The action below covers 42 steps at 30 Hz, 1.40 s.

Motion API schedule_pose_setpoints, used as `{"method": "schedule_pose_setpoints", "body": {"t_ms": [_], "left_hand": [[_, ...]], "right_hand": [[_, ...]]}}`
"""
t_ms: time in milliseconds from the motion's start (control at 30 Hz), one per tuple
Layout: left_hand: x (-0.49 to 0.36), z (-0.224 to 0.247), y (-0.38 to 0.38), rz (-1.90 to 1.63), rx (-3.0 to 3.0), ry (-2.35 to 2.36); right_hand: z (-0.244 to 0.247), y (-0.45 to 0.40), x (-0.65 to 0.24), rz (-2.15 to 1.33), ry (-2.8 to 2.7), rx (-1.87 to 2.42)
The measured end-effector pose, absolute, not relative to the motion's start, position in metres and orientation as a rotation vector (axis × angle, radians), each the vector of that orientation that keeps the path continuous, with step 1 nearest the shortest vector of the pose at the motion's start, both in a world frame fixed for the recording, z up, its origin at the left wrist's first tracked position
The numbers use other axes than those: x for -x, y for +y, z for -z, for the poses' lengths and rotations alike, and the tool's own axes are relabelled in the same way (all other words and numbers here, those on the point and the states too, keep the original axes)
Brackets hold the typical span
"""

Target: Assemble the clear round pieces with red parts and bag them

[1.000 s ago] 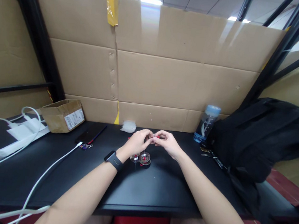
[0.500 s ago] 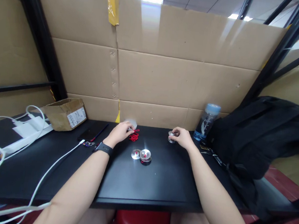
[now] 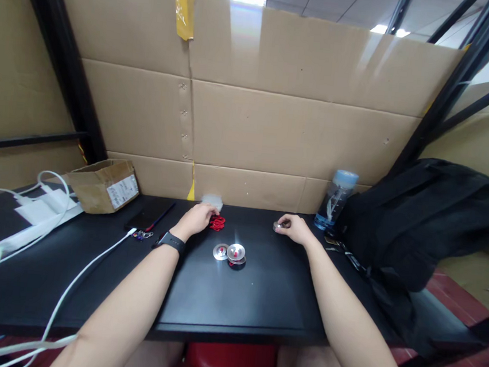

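Observation:
My left hand (image 3: 200, 218) is at the back of the black desk, its fingertips pinched at the top edge of a bundle of red cord (image 3: 217, 223). A blurred, clear whitish object (image 3: 211, 201) is just behind that hand. Farther right, my right hand (image 3: 292, 228) has its thumb and fingers closed on a small metal finger cymbal (image 3: 278, 227), low over the desktop; the fingers hide part of it. Between my hands and nearer to me lie shiny cymbals with red centres: one flat cymbal (image 3: 220, 251) on the left and a stacked pair, the upper cymbal (image 3: 236, 252) showing its hollow face.
A clear bottle with a blue lid (image 3: 337, 198) and a black backpack (image 3: 422, 224) stand at the right. On the left are a cardboard box (image 3: 108, 186), a phone (image 3: 143, 219), a power strip (image 3: 46, 219) and white cables (image 3: 89, 272). Cardboard (image 3: 250, 126) walls the back.
My right hand has lowered slightly, and less of the metal shows beneath its fingers. My left hand has settled onto the red cord, whose raised loop now lies lower.

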State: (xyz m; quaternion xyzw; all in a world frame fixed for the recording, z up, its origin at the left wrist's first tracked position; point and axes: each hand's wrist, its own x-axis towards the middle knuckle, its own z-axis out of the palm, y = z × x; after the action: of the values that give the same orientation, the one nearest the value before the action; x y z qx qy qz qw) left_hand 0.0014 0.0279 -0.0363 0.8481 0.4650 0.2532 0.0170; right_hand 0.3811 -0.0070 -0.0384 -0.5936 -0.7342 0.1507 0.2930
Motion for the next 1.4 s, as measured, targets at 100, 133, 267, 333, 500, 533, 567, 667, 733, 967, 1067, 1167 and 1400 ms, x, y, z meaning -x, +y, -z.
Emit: {"method": "schedule_pose_setpoints", "body": {"t_ms": [100, 133, 267, 333, 500, 533, 567, 667, 733, 967, 1067, 1167, 1400], "left_hand": [[-0.006, 0.039, 0.027, -0.738, -2.639, 1.375], [-0.008, 0.039, 0.026, -0.717, -2.652, 1.378], [-0.011, 0.041, 0.022, -0.594, -2.676, 1.481], [-0.011, 0.04, 0.021, -0.558, -2.657, 1.499], [-0.014, 0.036, 0.019, -0.569, -2.627, 1.506], [-0.015, 0.035, 0.018, -0.569, -2.627, 1.506], [-0.016, 0.034, 0.017, -0.574, -2.627, 1.504], [-0.022, 0.03, 0.013, -0.632, -2.626, 1.493], [-0.027, 0.025, 0.009, -0.699, -2.643, 1.448], [-0.046, 0.01, -0.006, -0.832, -2.743, 1.187], [-0.051, 0.009, -0.012, -0.839, -2.726, 1.153], [-0.055, 0.009, -0.017, -0.819, -2.605, 1.086], [-0.071, 0.011, -0.025, -0.971, -2.247, 0.917]], "right_hand": [[0.037, -0.008, -0.381, -0.385, -2.013, 1.582], [0.036, -0.009, -0.38, -0.343, -2.038, 1.594], [0.026, -0.021, -0.36, -0.08, -2.12, 1.61], [0.019, -0.032, -0.339, -0.154, -2.212, 1.449], [0.008, -0.058, -0.285, -0.695, -2.535, 0.746], [0.008, -0.062, -0.279, -0.729, -2.57, 0.664], [0.008, -0.064, -0.275, -0.742, -2.597, 0.613], [0.009, -0.066, -0.273, -0.736, -2.636, 0.599], [0.01, -0.065, -0.275, -0.706, -2.636, 0.639], [0.014, -0.054, -0.29, -0.362, -2.349, 1.002], [0.018, -0.046, -0.298, -0.488, -2.086, 1.047], [0.02, -0.04, -0.3, -0.748, -1.748, 0.992], [0.017, -0.043, -0.288, -0.988, -1.465, 0.803]]}}
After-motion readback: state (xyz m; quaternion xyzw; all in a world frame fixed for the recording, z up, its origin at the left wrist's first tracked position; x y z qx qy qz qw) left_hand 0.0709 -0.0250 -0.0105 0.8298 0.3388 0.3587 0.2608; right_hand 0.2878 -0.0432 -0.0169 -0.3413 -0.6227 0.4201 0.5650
